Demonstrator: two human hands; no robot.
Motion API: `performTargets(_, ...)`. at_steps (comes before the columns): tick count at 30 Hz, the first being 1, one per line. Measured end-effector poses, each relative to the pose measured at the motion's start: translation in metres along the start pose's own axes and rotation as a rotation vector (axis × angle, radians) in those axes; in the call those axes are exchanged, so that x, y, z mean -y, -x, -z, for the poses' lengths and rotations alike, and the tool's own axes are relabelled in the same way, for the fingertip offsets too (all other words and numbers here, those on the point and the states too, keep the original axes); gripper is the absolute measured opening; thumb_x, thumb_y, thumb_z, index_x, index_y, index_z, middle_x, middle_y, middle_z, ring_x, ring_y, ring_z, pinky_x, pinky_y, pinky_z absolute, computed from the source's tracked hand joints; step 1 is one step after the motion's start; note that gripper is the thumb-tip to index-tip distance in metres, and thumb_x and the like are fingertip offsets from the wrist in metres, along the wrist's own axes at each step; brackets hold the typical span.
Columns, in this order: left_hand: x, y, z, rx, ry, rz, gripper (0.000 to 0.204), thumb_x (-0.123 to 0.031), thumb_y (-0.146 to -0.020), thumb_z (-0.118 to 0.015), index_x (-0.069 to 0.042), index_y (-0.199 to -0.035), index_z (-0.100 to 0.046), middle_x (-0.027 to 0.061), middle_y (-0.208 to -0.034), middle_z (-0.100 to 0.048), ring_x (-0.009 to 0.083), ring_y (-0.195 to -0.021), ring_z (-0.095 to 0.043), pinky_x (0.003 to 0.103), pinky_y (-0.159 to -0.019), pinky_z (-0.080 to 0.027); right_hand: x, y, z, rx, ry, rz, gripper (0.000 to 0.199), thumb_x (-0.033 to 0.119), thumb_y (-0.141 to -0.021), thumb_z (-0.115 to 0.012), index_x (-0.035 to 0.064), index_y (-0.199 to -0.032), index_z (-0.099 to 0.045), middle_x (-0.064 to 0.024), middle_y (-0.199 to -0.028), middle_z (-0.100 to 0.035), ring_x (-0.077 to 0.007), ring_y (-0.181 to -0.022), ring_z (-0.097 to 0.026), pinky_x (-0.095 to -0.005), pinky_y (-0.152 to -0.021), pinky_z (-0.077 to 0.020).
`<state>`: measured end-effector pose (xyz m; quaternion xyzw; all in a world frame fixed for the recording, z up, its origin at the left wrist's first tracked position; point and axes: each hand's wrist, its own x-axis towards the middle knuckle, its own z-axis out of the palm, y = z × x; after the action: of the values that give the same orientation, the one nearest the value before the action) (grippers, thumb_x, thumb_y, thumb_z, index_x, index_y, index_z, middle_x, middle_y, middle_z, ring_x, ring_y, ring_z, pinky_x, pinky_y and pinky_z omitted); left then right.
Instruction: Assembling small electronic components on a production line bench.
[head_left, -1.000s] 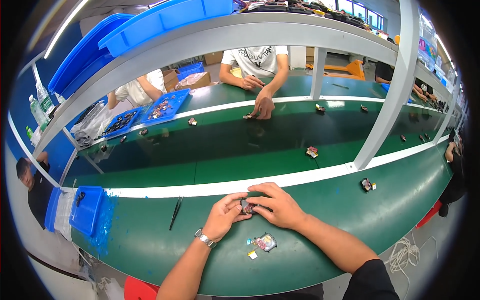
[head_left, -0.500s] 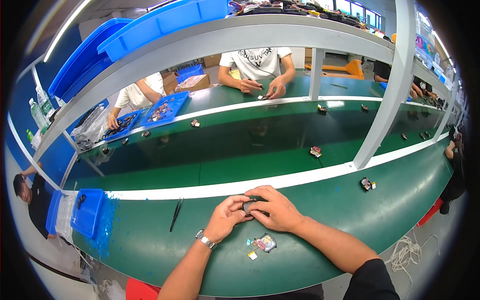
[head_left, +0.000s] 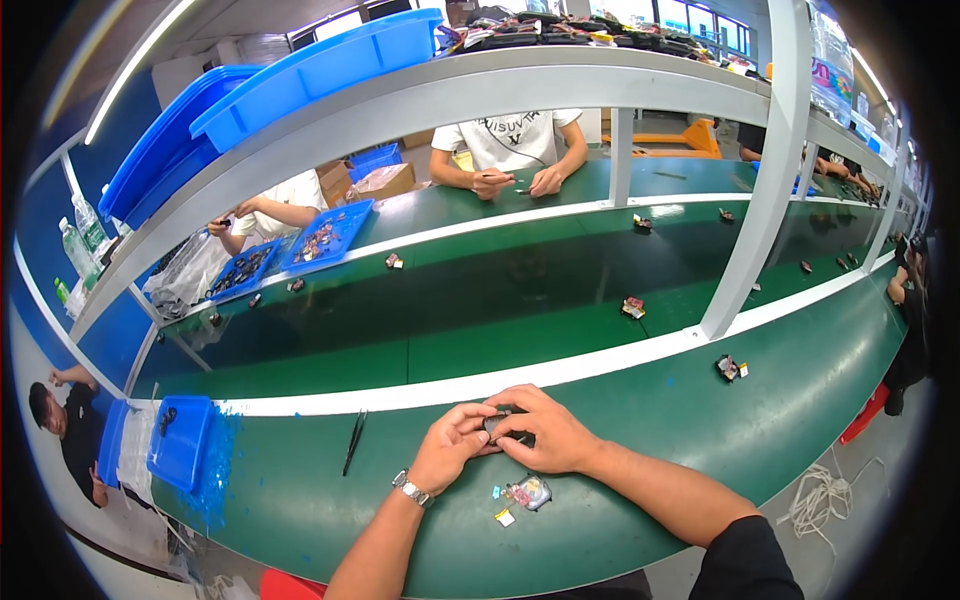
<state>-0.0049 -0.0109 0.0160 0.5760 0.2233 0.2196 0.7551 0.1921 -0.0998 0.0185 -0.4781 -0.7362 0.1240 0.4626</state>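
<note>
Between my two hands is a small dark casing point(head_left: 494, 424), mostly covered by my fingers. My left hand point(head_left: 452, 440), with a metal watch at the wrist, is closed on its left side. From the right, my right hand point(head_left: 545, 428) grips the same casing with curled fingers. Just below them on the green bench lies an opened small electronic device point(head_left: 530, 492) with a grey casing and reddish parts. A small white-and-yellow piece point(head_left: 505, 517) is beside it. Black tweezers point(head_left: 355, 442) rest to the left of my hands.
A blue tray point(head_left: 180, 445) stands at the bench's left end. Beyond a white rail point(head_left: 400, 397) runs a green conveyor point(head_left: 470, 350) carrying several devices. Another opened device point(head_left: 730, 369) lies at right. A grey shelf post point(head_left: 760, 180) rises there. Co-workers sit opposite.
The view has shifted slightly. My hands stay on the casing, with small finger movements. Across the conveyor, the co-worker at left has lifted a hand from the blue tray, holding something dark.
</note>
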Motion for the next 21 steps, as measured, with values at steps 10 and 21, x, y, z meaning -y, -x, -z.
performTargets(10,0.004,-0.003,-0.001,-0.030,0.004,-0.021,0.031,-0.002,-0.104,-0.050,0.000,-0.135,-0.050,0.0152,-0.129,-0.064,0.0243,-0.118,-0.066,0.042,-0.103,-0.056,0.000,0.002,-0.005,-0.044,0.038,-0.103,0.010,0.011,-0.087,-0.070,0.0055,-0.093,-0.074,-0.0084,-0.125,-0.064,-0.0286,-0.121,-0.057,-0.0392,-0.098,-0.0506)
performTargets(21,0.010,-0.003,0.000,-0.050,0.025,-0.024,0.029,-0.004,-0.105,-0.052,-0.001,-0.134,-0.052,0.0138,-0.126,-0.067,0.0222,-0.115,-0.067,0.040,-0.099,-0.058,0.001,0.007,-0.014,-0.094,0.064,-0.084,0.017,0.011,-0.086,-0.074,0.0088,-0.103,-0.077,-0.0071,-0.125,-0.065,-0.0279,-0.119,-0.059,-0.0392,-0.096,-0.0529)
